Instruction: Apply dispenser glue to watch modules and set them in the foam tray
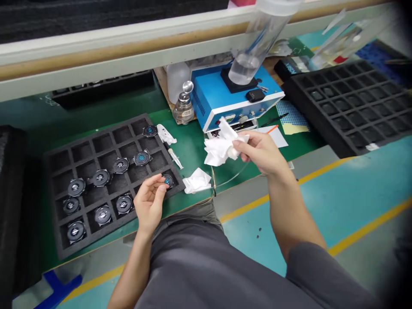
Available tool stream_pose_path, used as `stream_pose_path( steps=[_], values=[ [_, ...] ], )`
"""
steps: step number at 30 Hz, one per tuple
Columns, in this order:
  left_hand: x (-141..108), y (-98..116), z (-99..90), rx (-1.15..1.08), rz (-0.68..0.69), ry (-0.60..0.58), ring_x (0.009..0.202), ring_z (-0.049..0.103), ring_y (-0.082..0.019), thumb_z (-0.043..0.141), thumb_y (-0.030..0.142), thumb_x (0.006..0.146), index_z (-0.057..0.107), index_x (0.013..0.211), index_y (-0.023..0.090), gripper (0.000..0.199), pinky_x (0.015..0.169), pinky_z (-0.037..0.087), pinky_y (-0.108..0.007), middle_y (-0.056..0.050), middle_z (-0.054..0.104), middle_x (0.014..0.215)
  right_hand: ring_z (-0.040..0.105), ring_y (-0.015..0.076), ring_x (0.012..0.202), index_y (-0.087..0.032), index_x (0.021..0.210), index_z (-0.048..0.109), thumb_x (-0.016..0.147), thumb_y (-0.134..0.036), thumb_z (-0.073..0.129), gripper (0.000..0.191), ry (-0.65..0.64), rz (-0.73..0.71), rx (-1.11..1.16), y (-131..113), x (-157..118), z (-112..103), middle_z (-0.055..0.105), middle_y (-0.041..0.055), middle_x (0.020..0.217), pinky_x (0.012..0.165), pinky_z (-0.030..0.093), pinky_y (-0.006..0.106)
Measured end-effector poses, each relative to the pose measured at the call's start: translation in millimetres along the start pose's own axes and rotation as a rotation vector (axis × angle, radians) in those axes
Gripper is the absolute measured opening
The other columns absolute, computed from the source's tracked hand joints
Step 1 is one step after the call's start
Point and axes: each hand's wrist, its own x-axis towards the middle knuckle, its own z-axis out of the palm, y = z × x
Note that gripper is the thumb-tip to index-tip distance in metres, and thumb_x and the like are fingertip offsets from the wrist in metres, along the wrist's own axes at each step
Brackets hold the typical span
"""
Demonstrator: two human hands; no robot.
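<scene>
Green matting [189, 150] covers a workbench above a teal floor [350, 189] striped in yellow. At left of the frame, round watch-like parts [101, 177] sit in a compartmented black foam tray [93, 201]. Near the center, the left hand [150, 201], fingers curled with thumb and fingertips close together, is at a round part [168, 181] at the tray's right corner; whether it grips the part cannot be told. Right of center, the right hand [260, 152] pinches a crumpled white tissue [220, 146] before a blue box-shaped device [225, 96].
</scene>
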Motion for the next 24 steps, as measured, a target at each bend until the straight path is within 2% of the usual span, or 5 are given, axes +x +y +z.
stream_pose_path(
  steps=[6,10,13,19,24],
  values=[
    [2,15,24.4,0.085,0.073,-0.098,0.086,0.072,-0.016,0.07,0.031,0.091,0.071,0.114,0.019,0.025,0.08,0.058,-0.028,-0.008,0.075,0.101,0.044,0.0072,0.046,-0.02,0.074,0.06,0.068,-0.06,0.084,0.047,-0.006,0.159,0.328,17,-1,-6,0.055,-0.0034,0.062,0.04,0.034,0.021],
    [8,20,56.9,0.301,0.313,-0.345,0.083,0.069,-0.016,0.061,0.024,0.096,0.07,0.116,0.021,0.022,0.076,0.056,-0.029,-0.007,0.073,0.103,0.045,0.0078,0.045,-0.02,0.074,0.06,0.077,-0.06,0.076,0.043,0.011,0.081,0.201,16,4,-8,0.055,-0.0032,0.059,0.042,0.035,0.022],
    [14,13,80.5,0.525,0.389,-0.426,0.089,0.07,-0.02,0.057,0.021,0.097,0.068,0.118,0.021,0.024,0.08,0.055,-0.032,-0.009,0.073,0.106,0.046,0.0088,0.044,-0.02,0.073,0.06,0.084,-0.051,0.07,0.035,0.067,0.03,0.022,17,9,-15,0.052,-0.004,0.054,0.045,0.035,0.023],
    [22,5,117.8,1.012,0.28,-0.496,0.086,0.07,-0.028,0.062,0.029,0.095,0.065,0.116,0.016,0.026,0.067,0.05,-0.032,-0.014,0.069,0.103,0.052,0.0132,0.046,-0.019,0.076,0.062,0.09,-0.035,0.056,0.022,0.087,0.013,-0.165,22,15,-24,0.054,-0.0037,0.052,0.051,0.037,0.026],
    [33,8,127.1,1.057,0.219,-0.474,0.072,0.067,-0.023,0.052,0.025,0.098,0.066,0.093,0.02,0.016,0.063,0.045,-0.029,-0.01,0.07,0.092,0.062,0.0184,0.053,-0.019,0.081,0.07,0.093,-0.035,0.051,0.027,0.06,-0.028,-0.333,32,15,-32,0.061,-0.0007,0.053,0.06,0.044,0.029]
  ],
)
